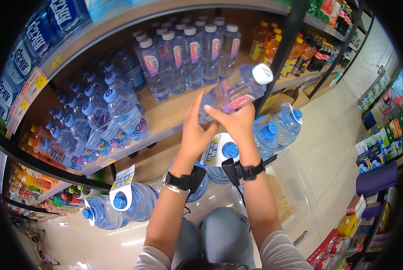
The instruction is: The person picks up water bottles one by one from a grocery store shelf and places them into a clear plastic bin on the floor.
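A clear plastic water bottle (233, 88) with a white cap and a pink-lettered label is tilted in front of the shelf, cap towards the upper right. My right hand (236, 119) grips its side from below, thumb across the lower body. My left hand (196, 130) is around the base, fingers along its left side. Behind it, on the wooden shelf (169, 114), stand upright rows of matching white-capped bottles (191, 60). To their left are several rows of blue-capped water bottles (120, 114) with colourful labels.
Large handled water jugs (139, 202) stand on the floor below the shelf, more jugs (277, 130) to the right. A clear plastic bin (302, 189) is beside my right arm. A black shelf post (284, 50) rises right of the held bottle. Orange drink bottles (272, 45) are beyond it.
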### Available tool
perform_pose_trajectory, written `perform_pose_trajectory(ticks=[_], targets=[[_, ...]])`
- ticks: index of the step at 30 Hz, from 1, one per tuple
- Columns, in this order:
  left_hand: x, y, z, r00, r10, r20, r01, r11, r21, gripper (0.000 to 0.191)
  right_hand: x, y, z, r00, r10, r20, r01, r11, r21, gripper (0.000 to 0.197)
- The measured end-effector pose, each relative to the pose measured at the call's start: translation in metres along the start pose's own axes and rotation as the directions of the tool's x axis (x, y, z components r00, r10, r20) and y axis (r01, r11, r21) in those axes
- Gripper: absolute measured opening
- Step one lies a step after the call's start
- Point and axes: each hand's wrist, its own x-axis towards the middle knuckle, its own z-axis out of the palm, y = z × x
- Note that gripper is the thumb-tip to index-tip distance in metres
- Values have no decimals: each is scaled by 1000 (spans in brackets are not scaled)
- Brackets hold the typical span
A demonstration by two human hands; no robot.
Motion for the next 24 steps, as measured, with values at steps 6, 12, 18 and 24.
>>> perform_pose_trajectory(ticks=[6, 12, 18, 24], targets=[[-47, 24, -32, 981, -185, -61, 190, 977, 100, 71, -47, -18, 16, 972, 132, 194, -173, 961, 217, 56], [-77, 25, -63, 938, -334, 93, 336, 942, -9, 64, -72, -36, 17, 972, 177, 156, -230, 860, 455, 61], [-81, 25, -67, 903, -339, 263, 392, 902, -181, 65, -79, -40, 14, 992, 94, 83, -124, 833, 539, 63], [-79, 34, -62, 888, -335, 316, 389, 912, -126, 70, -83, -41, 22, 991, 127, -45, -90, 873, 480, 60]])
